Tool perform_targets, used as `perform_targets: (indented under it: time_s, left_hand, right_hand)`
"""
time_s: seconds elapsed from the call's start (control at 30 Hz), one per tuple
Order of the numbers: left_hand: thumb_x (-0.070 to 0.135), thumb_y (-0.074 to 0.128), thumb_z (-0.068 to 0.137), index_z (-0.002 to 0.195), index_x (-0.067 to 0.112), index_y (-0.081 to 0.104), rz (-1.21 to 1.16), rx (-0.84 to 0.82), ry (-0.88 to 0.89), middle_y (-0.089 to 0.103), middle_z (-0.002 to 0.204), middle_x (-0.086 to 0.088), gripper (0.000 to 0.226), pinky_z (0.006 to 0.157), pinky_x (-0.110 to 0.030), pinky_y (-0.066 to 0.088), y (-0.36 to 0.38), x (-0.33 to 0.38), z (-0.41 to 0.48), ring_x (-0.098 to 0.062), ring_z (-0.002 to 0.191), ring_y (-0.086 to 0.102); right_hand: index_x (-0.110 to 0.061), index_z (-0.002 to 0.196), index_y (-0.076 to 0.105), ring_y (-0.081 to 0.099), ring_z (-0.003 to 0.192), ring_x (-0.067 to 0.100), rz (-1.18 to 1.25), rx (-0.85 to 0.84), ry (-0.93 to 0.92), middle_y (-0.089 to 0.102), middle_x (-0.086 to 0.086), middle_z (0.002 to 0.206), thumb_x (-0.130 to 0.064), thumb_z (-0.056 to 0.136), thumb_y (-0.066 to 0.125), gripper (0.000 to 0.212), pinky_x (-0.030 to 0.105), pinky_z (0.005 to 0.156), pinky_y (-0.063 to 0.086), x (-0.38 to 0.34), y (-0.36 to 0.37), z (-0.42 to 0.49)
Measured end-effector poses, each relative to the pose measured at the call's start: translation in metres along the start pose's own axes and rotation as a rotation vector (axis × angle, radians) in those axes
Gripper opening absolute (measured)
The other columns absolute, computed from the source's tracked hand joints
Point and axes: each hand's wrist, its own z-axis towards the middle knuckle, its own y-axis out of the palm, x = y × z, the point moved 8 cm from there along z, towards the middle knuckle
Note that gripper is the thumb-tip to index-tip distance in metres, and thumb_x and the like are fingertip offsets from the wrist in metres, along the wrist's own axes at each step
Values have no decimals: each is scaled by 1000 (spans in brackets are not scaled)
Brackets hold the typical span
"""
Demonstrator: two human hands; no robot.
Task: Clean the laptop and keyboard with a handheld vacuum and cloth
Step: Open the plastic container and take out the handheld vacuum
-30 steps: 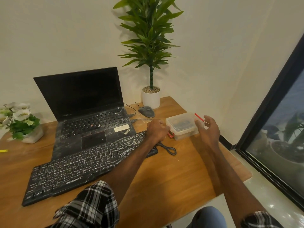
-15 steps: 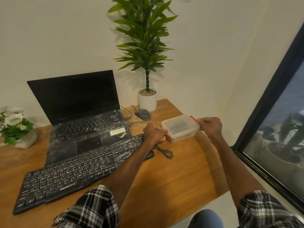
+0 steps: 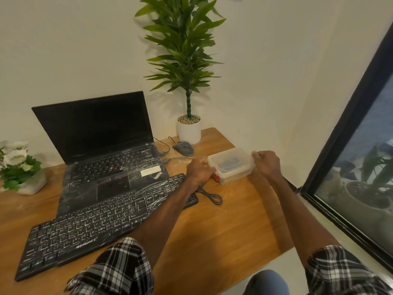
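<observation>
A black laptop (image 3: 106,150) stands open on the wooden desk (image 3: 223,231), its deck streaked with white dust. In front of it lies a dusty black keyboard (image 3: 85,228). A clear plastic box (image 3: 231,165) with a lid and red clips sits at the desk's right; dark contents show through it. My left hand (image 3: 198,171) grips the box's left end, fingers curled at the clip. My right hand (image 3: 266,165) grips the right end, pinching the lid's edge. No vacuum or cloth is plainly visible.
A grey mouse (image 3: 184,147) and a white potted plant (image 3: 189,128) stand behind the box. A black cable loop (image 3: 212,196) lies beside the keyboard. A flower pot (image 3: 19,169) sits at far left. A dark window frame (image 3: 340,145) borders the right.
My right hand has closed onto the box's right end, where it hovered open a second ago. The red clip on that side is now covered. The camera has tilted.
</observation>
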Motion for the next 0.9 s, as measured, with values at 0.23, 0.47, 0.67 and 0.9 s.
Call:
perform_targets:
  time_s: [0.23, 0.47, 0.67, 0.9]
  left_hand:
    - [12, 83, 83, 132, 15, 69, -30, 115, 85, 67, 131, 1, 52, 78, -21, 46, -9, 9, -8, -8, 107, 59]
    - [1, 83, 79, 107, 13, 71, -192, 93, 152, 75, 99, -1, 33, 59, -12, 53, -13, 13, -27, -11, 86, 71]
    - [1, 89, 75, 100, 9, 76, -76, -71, 351, 76, 94, -2, 30, 72, -17, 57, 4, 16, -57, -11, 82, 71]
    - [-6, 75, 80, 93, 13, 78, 153, -157, 482, 71, 79, 6, 23, 62, -22, 58, 29, 11, -86, 2, 64, 64]
  right_hand:
    - [-2, 115, 73, 63, 115, 28, -49, -5, -85, 69, 12, 124, -16, 96, 66, 24, 28, 93, 44, -10, -8, -2]
    - [-16, 110, 76, 68, 99, 19, 147, 81, -68, 72, 1, 105, -19, 87, 76, 23, 34, 94, 53, -13, -48, -29]
    - [-17, 105, 77, 71, 92, 19, 125, 39, -41, 76, -2, 97, -13, 88, 72, 19, 47, 90, 59, 24, -68, -50]
    - [-18, 99, 79, 67, 100, 20, 60, -114, 26, 74, 0, 104, -1, 92, 55, 30, 37, 88, 58, 62, -64, -68]
